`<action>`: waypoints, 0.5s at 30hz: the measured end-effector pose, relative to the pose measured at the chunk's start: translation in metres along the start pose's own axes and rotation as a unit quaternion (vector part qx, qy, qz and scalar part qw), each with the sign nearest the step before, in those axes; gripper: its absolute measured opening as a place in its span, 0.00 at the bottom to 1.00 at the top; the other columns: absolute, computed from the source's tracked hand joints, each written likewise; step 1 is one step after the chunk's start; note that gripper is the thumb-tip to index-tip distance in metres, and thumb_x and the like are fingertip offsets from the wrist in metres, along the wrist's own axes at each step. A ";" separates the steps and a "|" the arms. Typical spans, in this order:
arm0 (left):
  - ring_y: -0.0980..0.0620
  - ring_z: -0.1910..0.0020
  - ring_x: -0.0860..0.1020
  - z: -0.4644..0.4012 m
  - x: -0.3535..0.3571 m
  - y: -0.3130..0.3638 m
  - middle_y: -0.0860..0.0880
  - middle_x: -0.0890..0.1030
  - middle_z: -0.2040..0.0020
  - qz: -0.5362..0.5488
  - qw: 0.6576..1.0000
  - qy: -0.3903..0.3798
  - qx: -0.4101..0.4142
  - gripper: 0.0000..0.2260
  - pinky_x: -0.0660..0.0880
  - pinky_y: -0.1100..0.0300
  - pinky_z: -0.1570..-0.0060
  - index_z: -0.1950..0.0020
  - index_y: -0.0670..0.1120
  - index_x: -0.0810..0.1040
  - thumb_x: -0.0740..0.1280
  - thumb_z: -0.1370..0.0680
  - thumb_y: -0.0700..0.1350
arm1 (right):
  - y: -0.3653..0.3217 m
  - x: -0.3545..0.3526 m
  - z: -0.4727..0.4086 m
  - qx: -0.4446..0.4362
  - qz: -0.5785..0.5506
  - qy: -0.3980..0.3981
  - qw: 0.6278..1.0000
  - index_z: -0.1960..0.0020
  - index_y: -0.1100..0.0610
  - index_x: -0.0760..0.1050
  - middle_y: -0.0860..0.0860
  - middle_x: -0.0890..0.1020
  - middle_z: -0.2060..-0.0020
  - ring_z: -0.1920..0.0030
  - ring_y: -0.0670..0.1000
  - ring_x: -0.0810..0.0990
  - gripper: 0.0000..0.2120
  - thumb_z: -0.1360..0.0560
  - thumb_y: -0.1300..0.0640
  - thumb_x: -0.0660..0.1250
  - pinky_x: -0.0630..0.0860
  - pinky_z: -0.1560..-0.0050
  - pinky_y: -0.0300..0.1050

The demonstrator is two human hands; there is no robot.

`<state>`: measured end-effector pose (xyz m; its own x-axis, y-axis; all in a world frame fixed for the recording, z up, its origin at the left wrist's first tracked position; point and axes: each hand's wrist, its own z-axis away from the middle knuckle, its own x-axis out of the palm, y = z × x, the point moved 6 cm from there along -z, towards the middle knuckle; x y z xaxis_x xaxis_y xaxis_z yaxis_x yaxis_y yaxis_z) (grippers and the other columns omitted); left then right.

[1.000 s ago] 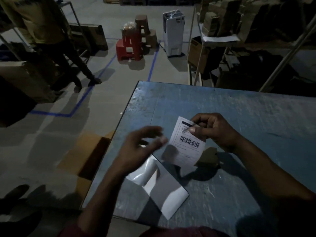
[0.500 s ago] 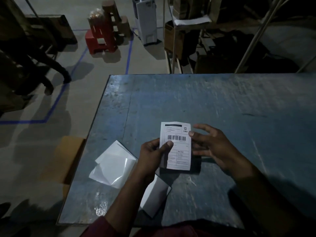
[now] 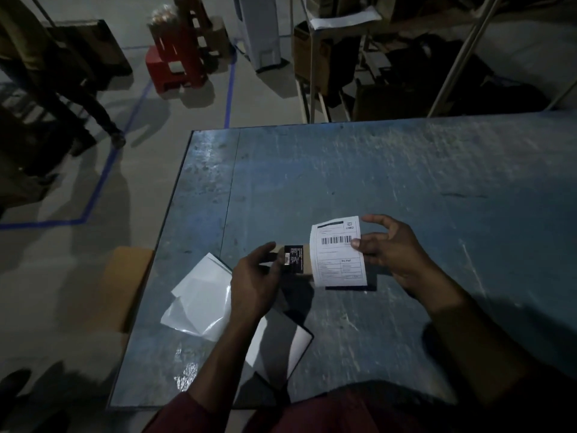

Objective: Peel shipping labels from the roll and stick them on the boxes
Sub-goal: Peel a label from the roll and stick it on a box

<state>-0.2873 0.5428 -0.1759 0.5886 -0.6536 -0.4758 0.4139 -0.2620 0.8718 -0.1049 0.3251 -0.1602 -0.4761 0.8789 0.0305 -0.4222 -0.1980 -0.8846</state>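
A small brown cardboard box (image 3: 304, 260) with a black printed patch lies on the blue table (image 3: 374, 170), gripped at its left end by my left hand (image 3: 254, 282). A white shipping label (image 3: 338, 253) with a barcode lies over the box's right part, its top edge curling up. My right hand (image 3: 387, 250) pinches the label's right edge with thumb and fingers. Peeled white backing sheets (image 3: 199, 301) lie on the table left of my left hand, and another sheet (image 3: 281, 345) sits under my left forearm.
Off the table's left edge sits a brown carton (image 3: 118, 285) on the floor. Red stools (image 3: 176, 57), a white appliance (image 3: 259, 29) and metal shelving (image 3: 337, 57) stand beyond the table. A person's legs (image 3: 78, 101) are at far left.
My left hand let go of the label and now grips a small box that has come into view. My right hand has laid the label over the box.
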 end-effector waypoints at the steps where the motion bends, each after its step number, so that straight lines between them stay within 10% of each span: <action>1: 0.60 0.56 0.86 0.000 -0.001 -0.001 0.56 0.88 0.47 -0.010 1.000 0.000 0.003 0.22 0.84 0.48 0.50 0.33 0.54 0.83 0.71 0.25 0.59 | 0.001 0.001 -0.002 0.002 -0.002 0.000 1.000 0.29 0.59 0.72 0.57 0.88 0.57 0.56 0.53 0.88 0.31 0.28 0.71 0.77 0.84 0.61 0.46; 7: 0.64 0.57 0.83 0.003 0.009 0.010 0.61 0.86 0.51 -0.017 0.998 -0.021 0.054 0.15 0.80 0.59 0.55 0.38 0.54 0.85 0.71 0.24 0.51 | 0.010 0.010 -0.005 0.017 0.012 0.006 1.000 0.30 0.58 0.72 0.54 0.89 0.57 0.53 0.55 0.88 0.30 0.28 0.71 0.77 0.85 0.57 0.50; 15: 0.46 0.50 0.81 0.003 0.025 0.021 0.50 0.86 0.46 -0.127 0.976 -0.037 0.174 0.14 0.76 0.55 0.49 0.40 0.53 0.87 0.68 0.23 0.50 | 0.019 0.006 -0.013 -0.005 0.088 0.045 0.995 0.31 0.55 0.72 0.50 0.89 0.59 0.54 0.52 0.88 0.30 0.29 0.67 0.79 0.86 0.53 0.55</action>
<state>-0.2663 0.5186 -0.1692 0.4398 -0.5826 -0.6835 0.2714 -0.6392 0.7196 -0.1060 0.3326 -0.1824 -0.4708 0.8662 -0.1674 -0.3296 -0.3486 -0.8774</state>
